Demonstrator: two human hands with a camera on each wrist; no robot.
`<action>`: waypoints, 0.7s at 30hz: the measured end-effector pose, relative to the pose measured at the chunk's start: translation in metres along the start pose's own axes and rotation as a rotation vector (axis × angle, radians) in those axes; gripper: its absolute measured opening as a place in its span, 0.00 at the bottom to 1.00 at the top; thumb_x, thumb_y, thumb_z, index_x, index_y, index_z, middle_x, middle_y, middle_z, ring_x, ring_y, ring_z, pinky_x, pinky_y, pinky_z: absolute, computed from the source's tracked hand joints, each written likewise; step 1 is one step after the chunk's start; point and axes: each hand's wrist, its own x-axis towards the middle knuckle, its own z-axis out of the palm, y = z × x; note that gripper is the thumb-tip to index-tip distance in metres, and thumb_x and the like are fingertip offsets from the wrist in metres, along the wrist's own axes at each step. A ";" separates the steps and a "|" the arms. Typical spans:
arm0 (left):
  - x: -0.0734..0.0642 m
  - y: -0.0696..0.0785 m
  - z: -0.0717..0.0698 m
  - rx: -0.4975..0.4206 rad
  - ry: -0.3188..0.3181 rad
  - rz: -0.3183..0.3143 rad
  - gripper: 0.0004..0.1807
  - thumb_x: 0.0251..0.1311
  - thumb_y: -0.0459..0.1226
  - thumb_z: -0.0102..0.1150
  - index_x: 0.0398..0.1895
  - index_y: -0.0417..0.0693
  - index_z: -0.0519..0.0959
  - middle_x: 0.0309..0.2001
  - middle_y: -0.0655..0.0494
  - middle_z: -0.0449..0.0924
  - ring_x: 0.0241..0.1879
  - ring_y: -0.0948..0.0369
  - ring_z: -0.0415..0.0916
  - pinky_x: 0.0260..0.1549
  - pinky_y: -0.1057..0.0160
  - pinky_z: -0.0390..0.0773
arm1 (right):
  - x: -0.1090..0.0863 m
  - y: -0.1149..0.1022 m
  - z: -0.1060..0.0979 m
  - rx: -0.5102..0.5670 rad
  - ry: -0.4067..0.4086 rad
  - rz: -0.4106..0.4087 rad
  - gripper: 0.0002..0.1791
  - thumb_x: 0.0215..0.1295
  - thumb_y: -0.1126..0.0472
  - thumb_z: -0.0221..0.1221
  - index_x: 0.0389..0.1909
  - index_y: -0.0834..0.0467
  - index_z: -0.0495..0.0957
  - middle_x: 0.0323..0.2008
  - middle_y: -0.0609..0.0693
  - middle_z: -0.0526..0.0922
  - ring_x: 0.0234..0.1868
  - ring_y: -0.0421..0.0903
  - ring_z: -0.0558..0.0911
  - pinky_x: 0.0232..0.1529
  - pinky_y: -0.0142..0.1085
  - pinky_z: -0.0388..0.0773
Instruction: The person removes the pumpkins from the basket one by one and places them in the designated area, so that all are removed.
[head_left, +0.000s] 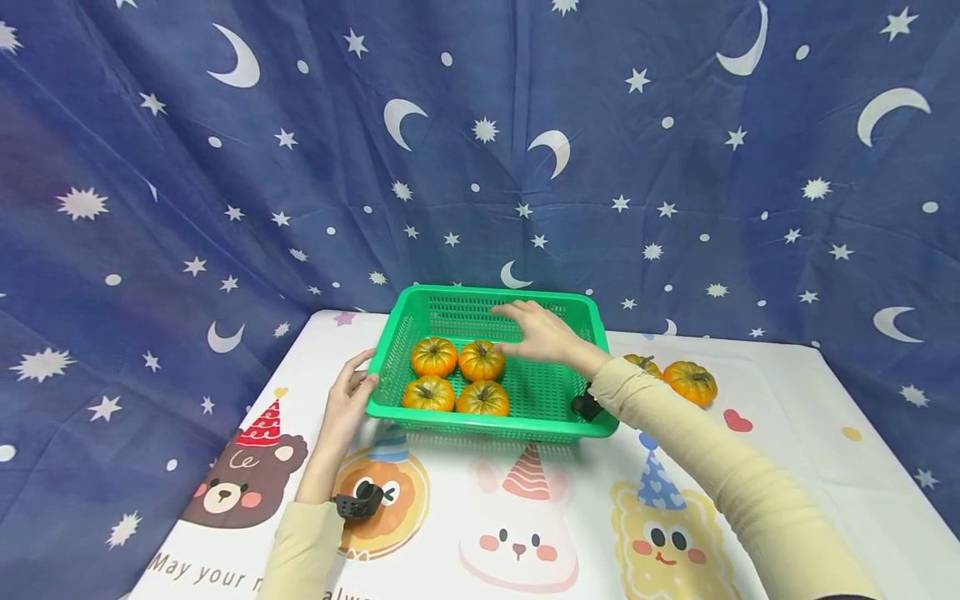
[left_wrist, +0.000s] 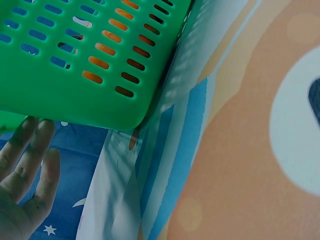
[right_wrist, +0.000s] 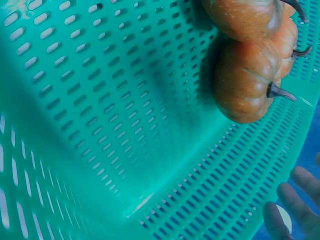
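A green perforated plastic basket [head_left: 491, 424] stands on the table with several small orange pumpkins, among them a front one [head_left: 483, 400], grouped in its left half. My left hand [head_left: 348, 402] is at the basket's left rim. In the left wrist view, its extended fingers [left_wrist: 42, 142] reach the rim; whether they press it I cannot tell. Over the basket's middle is my right hand [head_left: 542, 335], fingers spread and holding nothing, just right of the back pumpkin [head_left: 482, 361]. The right wrist view shows those fingers [right_wrist: 296, 202] apart from the pumpkins [right_wrist: 244, 82].
Two more pumpkins, one [head_left: 690, 383] in full sight and one [head_left: 643, 364] partly behind the right sleeve, lie right of the basket. A white tablecloth [head_left: 787, 467] with cartoon prints covers the table. A blue curtain [head_left: 480, 167] with moons and stars hangs behind.
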 end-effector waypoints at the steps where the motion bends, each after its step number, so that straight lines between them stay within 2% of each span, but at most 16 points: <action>1: 0.000 0.000 0.000 0.003 0.000 -0.001 0.24 0.72 0.41 0.46 0.70 0.61 0.64 0.56 0.38 0.76 0.45 0.70 0.74 0.49 0.71 0.69 | 0.001 0.001 0.002 0.005 -0.002 0.001 0.36 0.59 0.45 0.62 0.68 0.50 0.67 0.67 0.54 0.69 0.66 0.57 0.68 0.61 0.54 0.69; 8: 0.000 0.000 0.001 0.011 0.009 0.006 0.24 0.72 0.42 0.46 0.70 0.60 0.64 0.54 0.39 0.77 0.45 0.68 0.75 0.52 0.63 0.68 | 0.004 0.005 0.015 0.053 -0.017 0.009 0.35 0.60 0.44 0.62 0.68 0.50 0.67 0.68 0.54 0.68 0.69 0.57 0.65 0.64 0.55 0.67; 15: 0.001 -0.002 0.002 0.002 0.003 0.015 0.24 0.71 0.41 0.46 0.69 0.59 0.64 0.52 0.38 0.77 0.42 0.70 0.76 0.48 0.69 0.70 | 0.006 0.010 0.029 0.082 -0.056 0.013 0.36 0.61 0.42 0.61 0.69 0.48 0.65 0.68 0.52 0.67 0.69 0.55 0.65 0.61 0.55 0.69; 21: 0.001 -0.002 0.001 -0.003 0.006 0.013 0.23 0.71 0.41 0.46 0.69 0.60 0.65 0.51 0.39 0.77 0.43 0.69 0.75 0.48 0.69 0.69 | 0.010 0.012 0.033 0.089 -0.102 -0.002 0.38 0.60 0.41 0.62 0.69 0.48 0.64 0.70 0.53 0.65 0.71 0.55 0.63 0.64 0.55 0.67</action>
